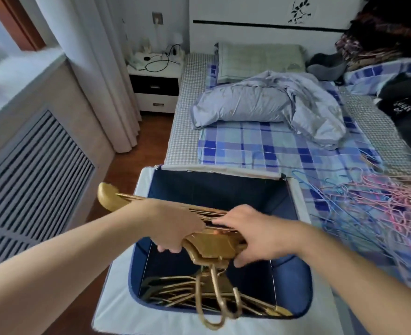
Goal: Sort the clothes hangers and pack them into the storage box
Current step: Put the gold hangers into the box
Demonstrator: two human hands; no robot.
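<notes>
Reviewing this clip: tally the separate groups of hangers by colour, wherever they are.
Gold bundle held in left hand and right hand: 1
Gold stack in the storage box: 1
Pink and blue wire pile on bed: 1
Total: 3 groups

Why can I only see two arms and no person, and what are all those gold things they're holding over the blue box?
The camera sits on the person's head and looks down, so you see only their own arms, just as they do. There is one picture, taken from there.

The left hand and the right hand together grip a bunch of gold hangers, held over the open storage box. Their hooks hang down towards you. More gold hangers in the box already lie on its bottom.

The box stands at the foot of a bed with a blue checked sheet. On the bed, to the right, lies a tangled heap of thin pink and blue wire hangers, not yet packed. Further up lie a crumpled blue quilt and a pillow.
</notes>
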